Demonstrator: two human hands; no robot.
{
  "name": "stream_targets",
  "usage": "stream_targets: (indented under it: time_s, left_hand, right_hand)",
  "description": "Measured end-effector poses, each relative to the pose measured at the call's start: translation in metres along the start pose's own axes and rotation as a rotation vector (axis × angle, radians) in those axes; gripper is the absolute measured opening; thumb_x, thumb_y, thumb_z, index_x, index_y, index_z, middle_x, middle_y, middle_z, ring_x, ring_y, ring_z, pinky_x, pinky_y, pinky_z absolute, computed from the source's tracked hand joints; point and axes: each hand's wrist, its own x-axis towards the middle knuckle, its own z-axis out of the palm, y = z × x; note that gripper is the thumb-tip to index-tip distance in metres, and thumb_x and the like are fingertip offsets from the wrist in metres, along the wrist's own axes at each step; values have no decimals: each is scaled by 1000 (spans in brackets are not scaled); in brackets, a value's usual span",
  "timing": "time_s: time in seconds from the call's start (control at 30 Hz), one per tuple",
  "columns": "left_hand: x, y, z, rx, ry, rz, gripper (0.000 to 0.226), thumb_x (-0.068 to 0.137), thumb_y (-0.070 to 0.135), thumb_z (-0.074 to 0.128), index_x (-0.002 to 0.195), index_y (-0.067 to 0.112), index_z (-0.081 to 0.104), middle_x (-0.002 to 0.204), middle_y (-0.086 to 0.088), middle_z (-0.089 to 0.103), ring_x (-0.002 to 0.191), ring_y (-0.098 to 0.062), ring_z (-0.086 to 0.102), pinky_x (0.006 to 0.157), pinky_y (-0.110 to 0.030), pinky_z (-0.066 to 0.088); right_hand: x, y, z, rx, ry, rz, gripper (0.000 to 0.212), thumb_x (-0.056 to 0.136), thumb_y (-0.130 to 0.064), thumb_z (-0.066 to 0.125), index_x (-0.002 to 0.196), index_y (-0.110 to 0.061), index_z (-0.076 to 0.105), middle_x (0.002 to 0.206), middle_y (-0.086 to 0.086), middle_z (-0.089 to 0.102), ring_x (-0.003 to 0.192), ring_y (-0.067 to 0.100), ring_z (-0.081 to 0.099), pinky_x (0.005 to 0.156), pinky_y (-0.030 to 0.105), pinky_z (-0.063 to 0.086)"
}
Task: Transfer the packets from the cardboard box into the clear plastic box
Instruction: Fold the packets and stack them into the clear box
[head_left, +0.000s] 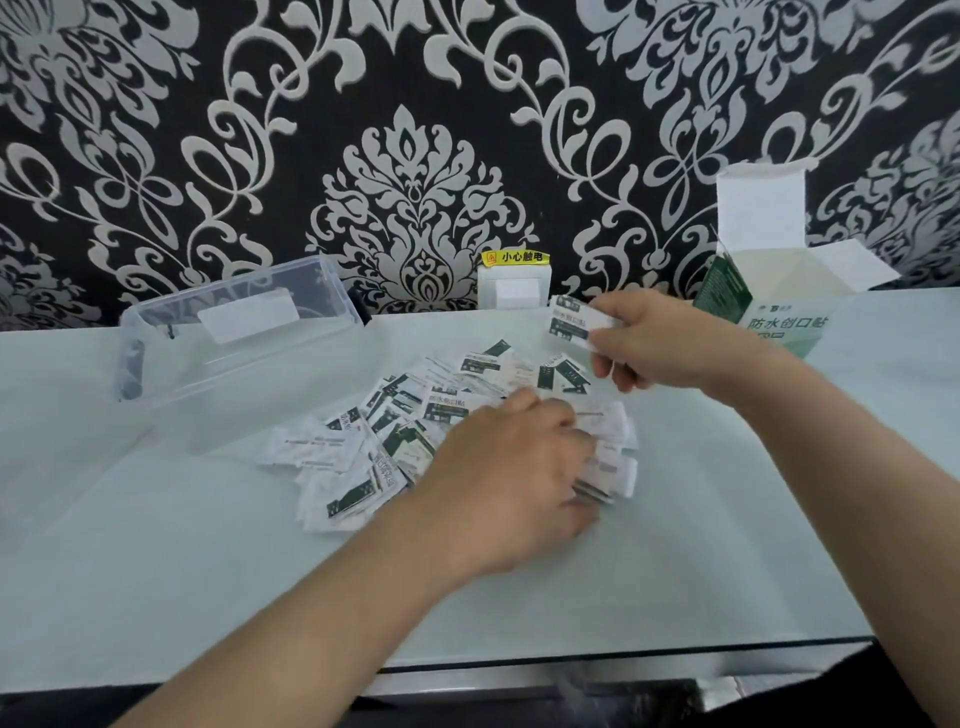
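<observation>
Several white-and-green packets (395, 431) lie spread in a loose pile on the pale table. My left hand (509, 467) rests on the right part of the pile, fingers curled around a small stack of packets (615, 467). My right hand (649, 343) is raised above the pile's far right side and pinches a few packets (571, 322) between thumb and fingers. The open cardboard box (769, 291), green and white, stands at the far right behind my right hand. The clear plastic box (234, 338) sits open at the far left; I see no packets in it.
A white wall socket with a yellow warning label (514, 280) sits against the patterned wall between the two boxes. The glass table's front edge (623, 660) runs close below my forearms.
</observation>
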Motion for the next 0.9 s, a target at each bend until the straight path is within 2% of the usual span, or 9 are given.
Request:
stream_targets:
  time_s: [0.07, 0.2, 0.3, 0.43, 0.53, 0.6, 0.73, 0.8, 0.9]
  left_hand:
    - [3, 4, 12, 101, 73, 25, 42, 90, 46, 51, 124, 22, 60, 128, 2, 52, 117, -21, 42, 91, -38, 39]
    - [8, -1, 15, 100, 201, 102, 26, 86, 35, 55, 94, 21, 75, 93, 4, 66, 90, -22, 57, 72, -34, 45]
    - [9, -2, 17, 178, 219, 142, 5, 74, 24, 74, 72, 20, 71, 67, 5, 63, 64, -20, 59, 56, -26, 43]
    - [3, 0, 19, 244, 216, 183, 22, 66, 20, 74, 87, 18, 70, 78, 3, 62, 73, -20, 59, 58, -29, 44]
    - [4, 3, 20, 280, 245, 193, 14, 73, 19, 55, 76, 17, 68, 79, 2, 60, 75, -20, 56, 56, -29, 41]
    - [6, 4, 23, 269, 251, 214, 4, 71, 15, 63, 73, 16, 67, 76, 1, 62, 72, -21, 57, 56, -31, 43]
    - [7, 4, 24, 176, 248, 256, 12, 63, 12, 75, 69, 19, 67, 66, 4, 64, 61, -22, 60, 59, -28, 47]
    - [7, 4, 23, 127, 262, 289, 8, 68, 12, 65, 71, 20, 67, 63, 5, 64, 57, -23, 58, 61, -26, 48]
    - [6, 5, 22, 90, 220, 293, 28, 79, 16, 43, 84, 16, 70, 71, 2, 65, 63, -23, 59, 58, -27, 50]
  right_hand:
    - [2, 1, 7, -16, -26, -25, 22, 96, -4, 42, 83, -16, 55, 71, 5, 63, 52, 15, 54, 48, 23, 39]
    - [3, 4, 18, -14, -90, -29, 21, 94, -2, 40, 88, -11, 57, 70, 8, 63, 52, 16, 53, 43, 18, 40]
    - [2, 6, 21, -7, -105, -36, 18, 94, -1, 39, 94, -4, 57, 73, 12, 63, 53, 18, 53, 43, 18, 41]
    - [2, 8, 22, 5, -106, -48, 17, 95, -2, 40, 92, -6, 56, 76, 13, 65, 57, 19, 60, 53, 25, 50]
    - [0, 8, 23, 6, -121, -66, 18, 95, -2, 39, 99, 0, 57, 75, 14, 65, 58, 20, 61, 56, 28, 53]
    - [-1, 8, 23, 2, -137, -71, 17, 96, -2, 40, 99, 1, 56, 76, 14, 65, 56, 19, 60, 56, 28, 53]
    - [-1, 10, 18, 22, -163, -66, 15, 97, -4, 40, 100, 2, 54, 78, 13, 64, 61, 23, 62, 56, 27, 52]
    - [-3, 11, 17, 56, -167, -55, 15, 98, -4, 41, 101, 0, 55, 77, 12, 64, 64, 25, 63, 54, 24, 51]
    - [-6, 14, 17, 88, -167, -61, 15, 98, -4, 41, 99, -1, 56, 77, 12, 63, 65, 25, 62, 54, 23, 51]
